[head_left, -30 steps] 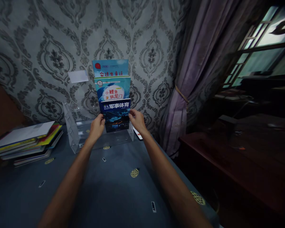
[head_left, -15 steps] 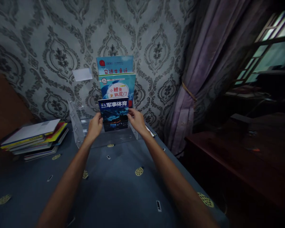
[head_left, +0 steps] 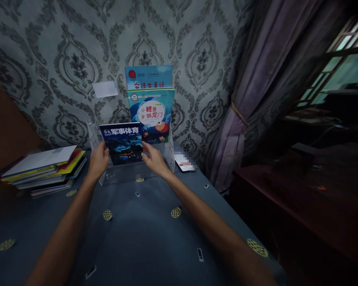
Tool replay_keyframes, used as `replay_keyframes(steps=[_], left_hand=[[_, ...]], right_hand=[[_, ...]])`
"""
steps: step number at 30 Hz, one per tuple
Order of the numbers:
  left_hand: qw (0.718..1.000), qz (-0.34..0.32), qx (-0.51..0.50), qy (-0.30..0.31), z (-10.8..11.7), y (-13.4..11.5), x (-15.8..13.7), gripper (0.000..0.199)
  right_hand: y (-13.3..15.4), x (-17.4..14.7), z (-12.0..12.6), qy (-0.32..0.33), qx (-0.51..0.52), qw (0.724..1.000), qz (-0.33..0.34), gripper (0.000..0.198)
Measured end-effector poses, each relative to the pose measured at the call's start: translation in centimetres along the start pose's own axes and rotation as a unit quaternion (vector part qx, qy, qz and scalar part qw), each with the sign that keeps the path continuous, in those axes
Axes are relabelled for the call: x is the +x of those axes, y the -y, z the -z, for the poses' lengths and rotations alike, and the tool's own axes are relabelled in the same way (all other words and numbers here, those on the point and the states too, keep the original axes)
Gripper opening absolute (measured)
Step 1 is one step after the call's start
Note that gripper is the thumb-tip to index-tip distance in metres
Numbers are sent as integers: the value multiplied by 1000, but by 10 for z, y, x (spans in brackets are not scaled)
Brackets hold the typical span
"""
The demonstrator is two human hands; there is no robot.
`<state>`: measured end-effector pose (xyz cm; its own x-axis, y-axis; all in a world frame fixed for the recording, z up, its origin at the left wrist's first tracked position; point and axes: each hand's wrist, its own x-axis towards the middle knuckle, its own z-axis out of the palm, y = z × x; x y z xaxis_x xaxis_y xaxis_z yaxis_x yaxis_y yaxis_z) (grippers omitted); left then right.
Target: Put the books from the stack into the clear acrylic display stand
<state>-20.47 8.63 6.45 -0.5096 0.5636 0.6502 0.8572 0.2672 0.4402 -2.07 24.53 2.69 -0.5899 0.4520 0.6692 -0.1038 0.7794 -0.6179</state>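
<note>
A dark blue book (head_left: 123, 145) with white lettering stands nearly upright between my two hands, at the front left of a clear acrylic rack (head_left: 95, 153). My left hand (head_left: 98, 161) is closed on its left edge. On the opposite edge, my right hand (head_left: 155, 159) pinches the cover near the lower corner. Behind it, a light-blue book (head_left: 150, 115) with a white oval and a red fish leans in the rack's right part. Above that one rises the top of another blue book (head_left: 149, 75) with red lettering.
A pile of books and magazines (head_left: 44, 169) lies left of the rack on the blue, pineapple-patterned tablecloth (head_left: 143, 234). Right of the rack is a flat item (head_left: 183, 163), partly blurred out. The patterned wall (head_left: 203, 79) stands behind, with a tied purple curtain (head_left: 232, 139) at the right.
Both hands have carried the dark blue book leftward, away from in front of the light-blue book. More of the light-blue cover and the flat item at right now shows.
</note>
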Motion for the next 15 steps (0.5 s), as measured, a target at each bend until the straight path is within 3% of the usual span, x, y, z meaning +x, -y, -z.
replay_keyframes(steps=[8, 15], left_hand=[[997, 4, 69, -22, 14, 3, -6, 32], [986, 63, 152, -20, 23, 3, -3, 34]], right_hand=[[16, -5, -13, 47, 19, 999, -19, 63], [28, 3, -27, 65, 9, 998, -9, 60]])
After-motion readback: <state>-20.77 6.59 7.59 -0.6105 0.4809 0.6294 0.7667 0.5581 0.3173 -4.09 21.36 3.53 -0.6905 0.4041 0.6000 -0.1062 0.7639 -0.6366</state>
